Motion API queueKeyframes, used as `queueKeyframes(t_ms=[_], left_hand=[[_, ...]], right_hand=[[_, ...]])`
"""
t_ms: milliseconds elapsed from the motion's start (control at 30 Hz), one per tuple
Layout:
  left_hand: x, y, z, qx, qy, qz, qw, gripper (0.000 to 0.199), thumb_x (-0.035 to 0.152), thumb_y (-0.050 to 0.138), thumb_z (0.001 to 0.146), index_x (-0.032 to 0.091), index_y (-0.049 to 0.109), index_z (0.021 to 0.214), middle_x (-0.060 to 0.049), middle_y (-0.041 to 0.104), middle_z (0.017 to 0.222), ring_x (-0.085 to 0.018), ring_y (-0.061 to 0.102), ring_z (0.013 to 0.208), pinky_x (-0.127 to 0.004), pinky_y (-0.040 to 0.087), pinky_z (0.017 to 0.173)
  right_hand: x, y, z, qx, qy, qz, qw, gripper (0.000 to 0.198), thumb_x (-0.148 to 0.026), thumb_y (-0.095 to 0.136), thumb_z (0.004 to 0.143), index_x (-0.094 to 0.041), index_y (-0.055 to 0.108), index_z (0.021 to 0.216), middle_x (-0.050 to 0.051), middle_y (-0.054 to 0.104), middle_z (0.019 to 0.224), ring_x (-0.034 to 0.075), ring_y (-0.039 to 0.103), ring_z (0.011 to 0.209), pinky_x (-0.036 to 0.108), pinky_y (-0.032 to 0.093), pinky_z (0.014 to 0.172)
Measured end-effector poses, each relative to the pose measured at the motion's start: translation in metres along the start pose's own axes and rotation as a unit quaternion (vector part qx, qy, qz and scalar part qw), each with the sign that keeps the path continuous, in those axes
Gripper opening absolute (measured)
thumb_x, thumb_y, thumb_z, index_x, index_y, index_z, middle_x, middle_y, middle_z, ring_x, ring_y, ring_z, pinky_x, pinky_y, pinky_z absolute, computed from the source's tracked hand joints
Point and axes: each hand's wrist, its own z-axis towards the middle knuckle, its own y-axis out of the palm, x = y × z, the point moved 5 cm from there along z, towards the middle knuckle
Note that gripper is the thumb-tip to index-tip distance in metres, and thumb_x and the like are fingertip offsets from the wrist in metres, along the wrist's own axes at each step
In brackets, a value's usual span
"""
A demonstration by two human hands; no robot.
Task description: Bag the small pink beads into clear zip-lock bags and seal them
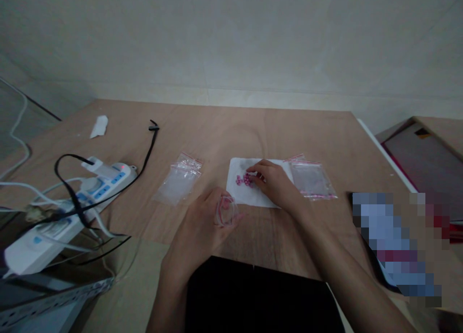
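Left hand (202,222) grasps a small clear bag (226,210); right hand (275,181), fingers pinched, touches pink beads (244,180) on white paper (253,194).

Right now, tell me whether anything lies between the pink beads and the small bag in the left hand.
Nothing visible does. The pink beads lie on white paper; bare table separates them from the small bag held in the left hand.
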Motion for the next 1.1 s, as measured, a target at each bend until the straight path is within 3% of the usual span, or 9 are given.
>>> queueKeyframes(t_ms=[133,433,1100], left_hand=[[-0.003,0.001,0.000,-0.012,-0.001,0.001,1.000,0.020,0.038,0.068,0.083,0.022,0.057,0.088,-0.001,0.065,0.084,-0.019,0.063,0.078,-0.033,0.049,0.073],[-0.009,0.004,-0.001,-0.043,-0.002,0.000,0.999,0.015,0.035,0.064,0.086,0.022,0.056,0.088,-0.001,0.066,0.085,-0.018,0.062,0.077,-0.031,0.046,0.070],[-0.016,-0.001,-0.002,-0.024,-0.012,-0.013,1.000,0.015,0.034,0.063,0.086,0.021,0.058,0.083,0.000,0.064,0.080,-0.017,0.061,0.073,-0.029,0.045,0.068]], right_hand=[[-0.005,0.008,0.006,-0.015,0.002,-0.028,0.999,0.021,-0.011,0.054,0.091,-0.013,0.075,0.096,0.014,0.071,0.100,0.021,0.067,0.089,0.032,0.049,0.083],[0.001,0.014,0.007,-0.032,-0.003,-0.094,0.995,0.026,-0.010,0.048,0.093,-0.014,0.073,0.093,0.014,0.069,0.097,0.021,0.064,0.085,0.029,0.045,0.077],[0.002,0.009,0.017,-0.063,0.017,-0.124,0.990,0.019,-0.007,0.055,0.088,-0.009,0.074,0.086,0.017,0.073,0.090,0.026,0.069,0.084,0.032,0.047,0.072]])
